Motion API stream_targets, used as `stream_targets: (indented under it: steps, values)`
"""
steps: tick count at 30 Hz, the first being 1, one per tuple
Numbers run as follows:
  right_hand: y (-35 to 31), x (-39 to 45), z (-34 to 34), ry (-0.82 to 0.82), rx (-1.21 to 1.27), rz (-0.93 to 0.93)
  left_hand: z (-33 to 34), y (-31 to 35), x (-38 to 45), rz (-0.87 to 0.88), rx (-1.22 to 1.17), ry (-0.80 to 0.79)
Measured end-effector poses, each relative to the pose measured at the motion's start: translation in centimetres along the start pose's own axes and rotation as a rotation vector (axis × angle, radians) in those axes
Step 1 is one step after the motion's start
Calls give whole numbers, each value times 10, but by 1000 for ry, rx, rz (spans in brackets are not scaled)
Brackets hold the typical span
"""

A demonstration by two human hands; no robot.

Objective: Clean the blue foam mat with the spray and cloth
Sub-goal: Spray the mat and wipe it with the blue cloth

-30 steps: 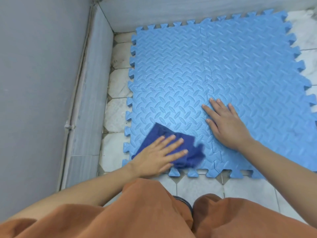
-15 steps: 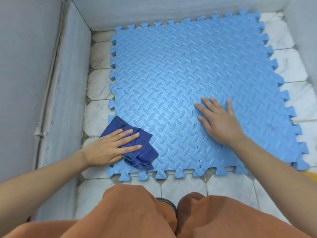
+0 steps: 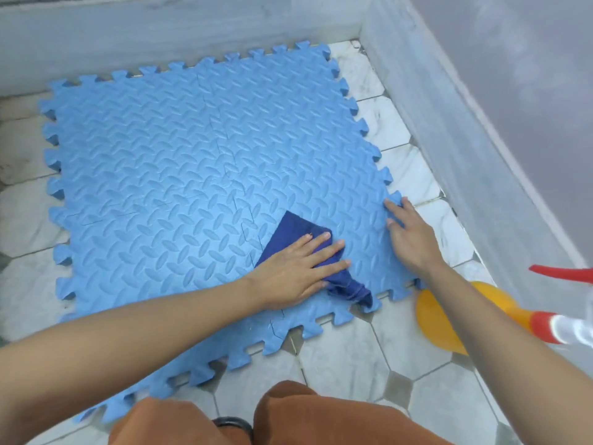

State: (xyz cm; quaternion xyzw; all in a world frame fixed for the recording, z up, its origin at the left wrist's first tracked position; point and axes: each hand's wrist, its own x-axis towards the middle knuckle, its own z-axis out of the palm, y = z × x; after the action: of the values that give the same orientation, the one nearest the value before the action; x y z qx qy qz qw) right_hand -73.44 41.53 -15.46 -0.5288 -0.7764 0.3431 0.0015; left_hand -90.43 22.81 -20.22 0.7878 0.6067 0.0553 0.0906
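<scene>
Mat (image 3: pixel 179 175), one cloth (image 3: pixel 300 231), two hands

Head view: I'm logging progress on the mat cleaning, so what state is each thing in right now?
blue foam mat: flat on the tiled floor, tiles interlocked.
dark blue cloth: bunched, pressed onto the mat's near right part.
left hand: flat, palm down on the cloth, fingers extended.
right hand: open, pressing the mat's right edge.
spray bottle: lying on the floor right of the mat, unheld.
</scene>
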Motion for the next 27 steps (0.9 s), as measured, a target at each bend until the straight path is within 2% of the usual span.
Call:
stream_targets:
  steps: [2, 5, 7, 11, 13, 15, 19, 21, 24, 27]
  values:
    - [3, 0, -2, 11, 44, -2, 6, 16, -8, 166, 48, -24]
    - [4, -3, 1, 48, 82, -14, 5, -2, -25, 198, 69, -28]
    - [2, -5, 6, 73, 66, -29, 1, -29, -29, 49, 90, -3]
    - [3, -7, 20, 136, -31, -70, -10, -79, -37, -457, 37, 49]
    - [3, -6, 20, 150, -60, -57, -11, -81, -39, -520, 26, 40]
    - [4, -2, 16, 156, -38, -31, -9, -67, -39, -400, 44, 11]
    - [1, 7, 9, 189, 54, 5, 3, -9, -43, 84, 74, -15]
    - [-2, 12, 5, 186, 160, 61, 8, 11, -38, 260, 64, -26]
    - [-6, 15, 1, 195, 334, 146, 11, 3, -10, 307, 87, -35]
    - [-6, 18, -3, 199, 592, 292, 4, -30, 32, 133, 86, -39]
